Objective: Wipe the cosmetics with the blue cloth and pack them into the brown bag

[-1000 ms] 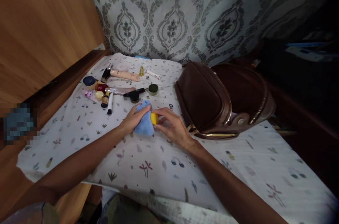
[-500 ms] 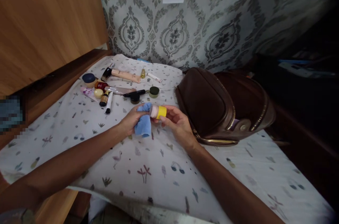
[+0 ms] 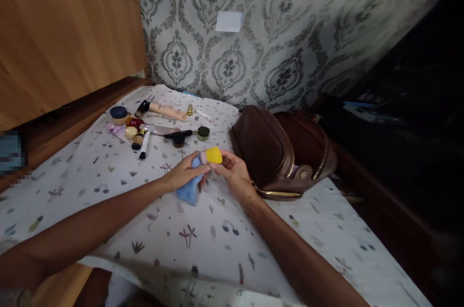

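Observation:
Between my two hands is a small jar [image 3: 213, 155] with a bright yellow part at its right end and a pale part at its left. My left hand [image 3: 186, 171] is closed on a light blue cloth [image 3: 189, 192], which hangs below the fingers and presses against the jar's pale end. My right hand [image 3: 234, 174] grips the yellow end with thumb and fingertips. Both hands are held above the patterned white sheet [image 3: 213, 268]. What is printed on the jar cannot be read.
A brown leather bag [image 3: 261, 147] with gold zips lies just right of my right hand. Several cosmetics lie beyond my hands: a blue-lidded jar [image 3: 119, 114], a peach tube [image 3: 167, 111], a dark green round pot [image 3: 203, 133]. A wooden cabinet [image 3: 68, 31] bounds the left, a patterned wall [image 3: 203, 60] the back.
The jar has turned, so more of its yellow end faces me. My left thumb now reaches along the jar's near side, and the cloth hangs lower. The view has shifted slightly.

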`<state>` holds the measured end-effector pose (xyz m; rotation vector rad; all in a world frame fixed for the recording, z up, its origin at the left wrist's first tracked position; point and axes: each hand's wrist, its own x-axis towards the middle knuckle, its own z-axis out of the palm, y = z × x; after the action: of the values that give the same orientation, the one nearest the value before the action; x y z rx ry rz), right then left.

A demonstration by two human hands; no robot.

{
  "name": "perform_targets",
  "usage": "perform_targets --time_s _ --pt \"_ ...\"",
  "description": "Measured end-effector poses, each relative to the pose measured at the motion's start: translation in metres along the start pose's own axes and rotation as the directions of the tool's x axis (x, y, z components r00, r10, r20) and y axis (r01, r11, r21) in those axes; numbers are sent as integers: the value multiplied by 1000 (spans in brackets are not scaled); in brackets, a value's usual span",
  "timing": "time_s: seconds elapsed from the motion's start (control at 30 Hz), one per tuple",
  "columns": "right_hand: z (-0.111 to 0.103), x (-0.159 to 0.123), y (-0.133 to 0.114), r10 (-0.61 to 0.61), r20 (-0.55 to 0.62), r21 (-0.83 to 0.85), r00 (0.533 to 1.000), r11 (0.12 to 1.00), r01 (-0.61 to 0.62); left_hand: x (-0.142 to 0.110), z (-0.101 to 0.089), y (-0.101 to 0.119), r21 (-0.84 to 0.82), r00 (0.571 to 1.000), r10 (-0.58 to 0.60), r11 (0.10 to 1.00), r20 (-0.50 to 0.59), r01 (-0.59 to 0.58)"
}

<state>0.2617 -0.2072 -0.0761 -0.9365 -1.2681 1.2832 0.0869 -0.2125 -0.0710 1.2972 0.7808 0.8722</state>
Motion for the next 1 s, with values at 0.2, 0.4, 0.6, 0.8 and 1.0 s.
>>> perform_targets --time_s 0.2,0.4,0.6,0.8,1.0 --pt "5 -5 -7 -26 -6 60 1000 998 26 -3 -1 -4 202 999 -2 979 52 -9" --pt "0 -4 0 -16 12 16 1000 1000 16 -6 1 4 400 983 120 915 -135 -57" --pt "0 -7 10 -153 40 -382 987 911 156 -6 -2 6 562 929 298 817 -218 -131" --pt "2 -12 10 -220 106 -542 970 805 242 -6 -2 7 697 970 227 710 -87 -104" --pt "3 -13 8 -220 117 -565 969 788 247 -3 -5 6 738 966 226 672 -124 -63"
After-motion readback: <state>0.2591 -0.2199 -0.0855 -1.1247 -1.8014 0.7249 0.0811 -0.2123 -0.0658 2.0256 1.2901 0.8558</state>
